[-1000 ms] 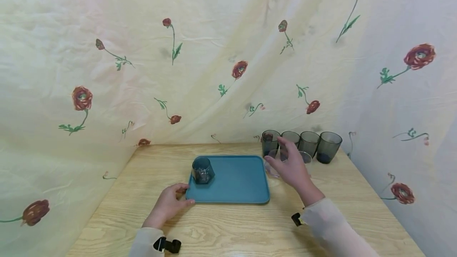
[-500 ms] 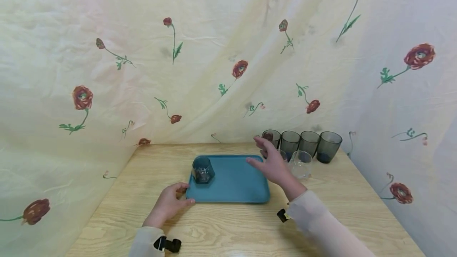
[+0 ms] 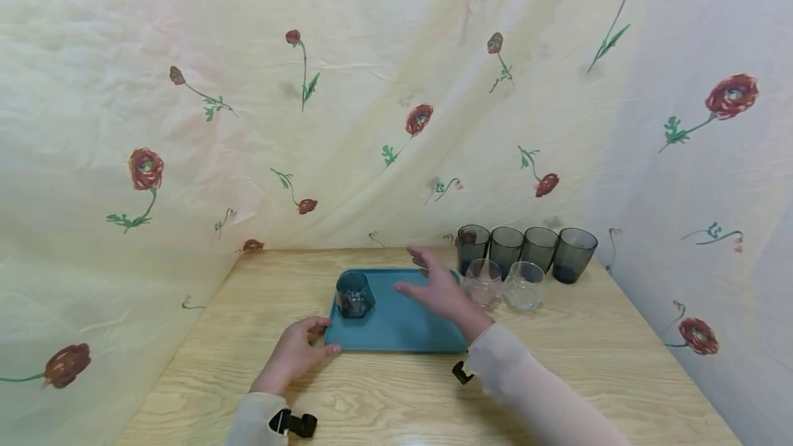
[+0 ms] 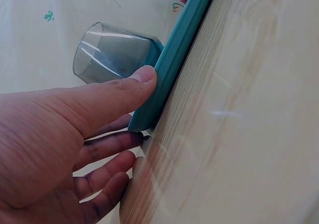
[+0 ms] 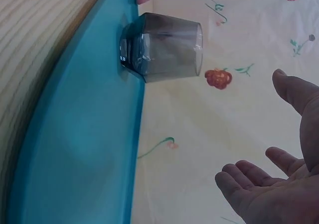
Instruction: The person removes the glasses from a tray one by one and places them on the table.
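A teal tray [image 3: 396,325] lies on the wooden table, with a faceted dark-tinted drinking glass [image 3: 354,296] upright near its left end. My left hand [image 3: 296,355] holds the tray's front left corner; in the left wrist view the thumb [image 4: 143,74] is on the rim and the fingers are by the side. Above the right part of the tray is my right hand [image 3: 436,291], fingers spread and holding nothing. In the right wrist view that hand [image 5: 274,179] is apart from the tinted glass [image 5: 169,47].
Two clear glasses [image 3: 482,284] stand right of the tray. Behind them is a row of several taller grey glasses [image 3: 573,257] near the back right edge. A flowered cloth [image 3: 347,122] hangs around the table [image 3: 372,398].
My right hand has moved left from the clear glasses to above the tray, leaving both clear glasses in sight. My left hand, the tray and the tinted glass have stayed put.
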A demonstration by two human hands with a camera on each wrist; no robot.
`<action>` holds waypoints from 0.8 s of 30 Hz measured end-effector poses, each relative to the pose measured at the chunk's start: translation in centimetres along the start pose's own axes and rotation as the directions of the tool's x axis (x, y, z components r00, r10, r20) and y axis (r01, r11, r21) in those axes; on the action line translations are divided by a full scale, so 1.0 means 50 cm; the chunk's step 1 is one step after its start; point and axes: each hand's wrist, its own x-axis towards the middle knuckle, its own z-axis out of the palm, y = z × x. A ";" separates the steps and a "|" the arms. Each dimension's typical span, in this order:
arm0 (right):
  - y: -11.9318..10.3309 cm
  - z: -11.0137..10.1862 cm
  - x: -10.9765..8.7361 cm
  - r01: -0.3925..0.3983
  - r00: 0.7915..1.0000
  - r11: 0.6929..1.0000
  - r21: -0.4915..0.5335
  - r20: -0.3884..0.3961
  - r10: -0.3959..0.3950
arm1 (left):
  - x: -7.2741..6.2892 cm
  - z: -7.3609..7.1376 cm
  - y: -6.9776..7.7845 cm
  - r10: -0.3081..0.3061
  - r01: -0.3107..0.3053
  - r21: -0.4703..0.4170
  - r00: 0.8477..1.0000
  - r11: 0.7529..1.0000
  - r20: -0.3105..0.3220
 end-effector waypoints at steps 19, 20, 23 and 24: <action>0.009 0.120 0.040 -0.091 0.988 0.996 -0.017 0.124 0.092 | 0.000 -0.004 0.007 0.018 -0.018 0.003 1.000 1.000 -0.009; 0.012 0.126 0.041 -0.090 0.988 0.996 -0.027 0.126 0.093 | 0.000 -0.003 0.006 0.016 -0.016 0.005 1.000 1.000 -0.008; 0.019 0.143 0.045 -0.088 0.987 0.996 -0.035 0.133 0.092 | 0.000 -0.001 0.003 0.010 -0.010 0.004 1.000 1.000 -0.007; 0.022 0.148 0.045 -0.087 0.986 0.996 -0.035 0.136 0.091 | 0.000 -0.001 0.002 0.013 -0.013 0.007 1.000 1.000 -0.007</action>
